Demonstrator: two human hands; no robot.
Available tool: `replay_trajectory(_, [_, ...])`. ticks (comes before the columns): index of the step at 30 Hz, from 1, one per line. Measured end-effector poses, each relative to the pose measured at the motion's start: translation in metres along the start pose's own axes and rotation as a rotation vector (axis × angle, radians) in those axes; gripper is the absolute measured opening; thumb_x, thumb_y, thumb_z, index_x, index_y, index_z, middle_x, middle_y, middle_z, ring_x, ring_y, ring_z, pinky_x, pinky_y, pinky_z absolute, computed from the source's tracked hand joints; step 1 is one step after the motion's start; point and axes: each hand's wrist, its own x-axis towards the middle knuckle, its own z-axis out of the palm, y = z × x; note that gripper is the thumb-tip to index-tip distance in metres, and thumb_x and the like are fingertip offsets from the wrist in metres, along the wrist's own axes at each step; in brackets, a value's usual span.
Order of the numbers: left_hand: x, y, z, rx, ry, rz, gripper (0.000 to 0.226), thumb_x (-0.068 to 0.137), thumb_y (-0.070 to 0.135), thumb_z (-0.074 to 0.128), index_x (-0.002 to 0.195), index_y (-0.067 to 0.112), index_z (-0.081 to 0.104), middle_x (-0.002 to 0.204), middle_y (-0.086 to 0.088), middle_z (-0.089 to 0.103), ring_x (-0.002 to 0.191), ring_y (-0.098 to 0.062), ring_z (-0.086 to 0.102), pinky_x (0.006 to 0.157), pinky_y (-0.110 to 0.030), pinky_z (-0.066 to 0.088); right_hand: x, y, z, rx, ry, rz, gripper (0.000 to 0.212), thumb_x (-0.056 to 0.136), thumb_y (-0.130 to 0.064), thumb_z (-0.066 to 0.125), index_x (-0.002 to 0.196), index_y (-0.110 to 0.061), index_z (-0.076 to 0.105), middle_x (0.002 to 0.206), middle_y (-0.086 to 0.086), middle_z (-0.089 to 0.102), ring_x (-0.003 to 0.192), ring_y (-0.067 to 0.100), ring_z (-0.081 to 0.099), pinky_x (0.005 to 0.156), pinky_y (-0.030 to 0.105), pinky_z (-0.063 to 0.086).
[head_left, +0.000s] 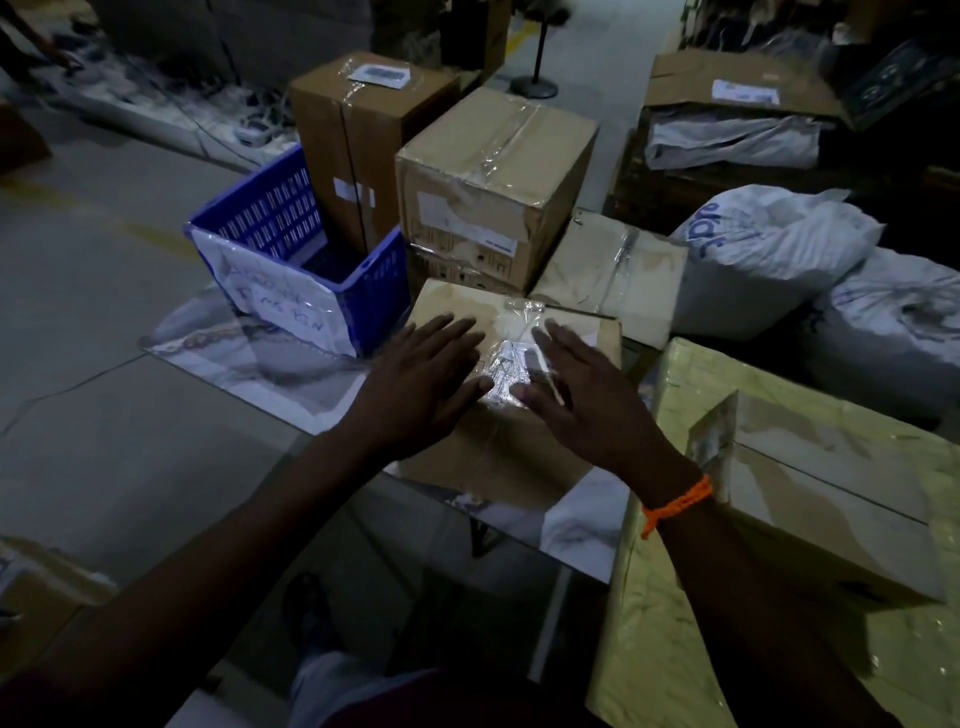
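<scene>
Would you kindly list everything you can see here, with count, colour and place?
taped box: one, brown, centre, under both hands
crate: one, blue, left of the taped box, white paper label on its front
tall box: one, brown, behind the crate
square box: one, brown, behind the taped box
flat box: one, pale brown, right of the square box
sacks: two, white, far right
wrapped package: one, yellowish, near right
wrist thread: one, orange, right wrist
left hand: one, fingers straight, over the taped box
right hand: one, fingers straight, over the taped box
</scene>
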Motion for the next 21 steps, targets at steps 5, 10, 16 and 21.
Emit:
replay_trajectory(5, [0.020,-0.002,0.000,0.087,-0.174,-0.042,0.076,0.100,0.064,0.011,0.159,0.021,0.032,0.167,-0.002,0.026,0.156,-0.019,0.019,0.124,-0.042,0.014,0.011,-0.001,0.013,-0.088,0.057,0.053,0.077,0.100,-0.058,0.024,0.148,-0.005,0.052,0.158,0.017,0.046,0.148,0.030,0.040,0.119,0.045,0.032])
replay_trajectory(10, [0.016,-0.001,0.002,0.093,-0.168,-0.050,0.065,0.105,0.055,0.021,0.159,0.021,0.034,0.166,-0.001,0.029,0.155,-0.018,0.021,0.124,-0.041,0.015,0.006,0.000,0.019,-0.172,0.065,0.032,0.071,0.102,-0.051,0.024,0.148,-0.004,0.052,0.156,0.018,0.047,0.146,0.031,0.044,0.115,0.050,0.038])
replay_trajectory(16, [0.009,-0.005,-0.003,0.082,-0.159,0.006,0.070,0.104,0.059,0.016,0.158,0.019,0.034,0.166,-0.003,0.030,0.155,-0.018,0.022,0.126,-0.043,0.015,-0.003,0.003,0.014,-0.087,0.057,-0.044,0.070,0.101,-0.058,0.031,0.151,-0.013,0.050,0.159,0.008,0.046,0.150,0.021,0.038,0.122,0.046,0.029])
replay_trajectory(21, [-0.013,-0.017,-0.004,0.132,-0.133,0.069,0.062,0.107,0.052,0.021,0.159,0.020,0.030,0.167,0.000,0.023,0.155,-0.015,0.017,0.126,-0.046,0.011,-0.036,0.018,0.015,0.118,0.305,-0.258,0.031,0.100,-0.031,0.062,0.121,-0.012,0.075,0.131,-0.001,0.070,0.132,0.011,0.059,0.117,0.030,0.039])
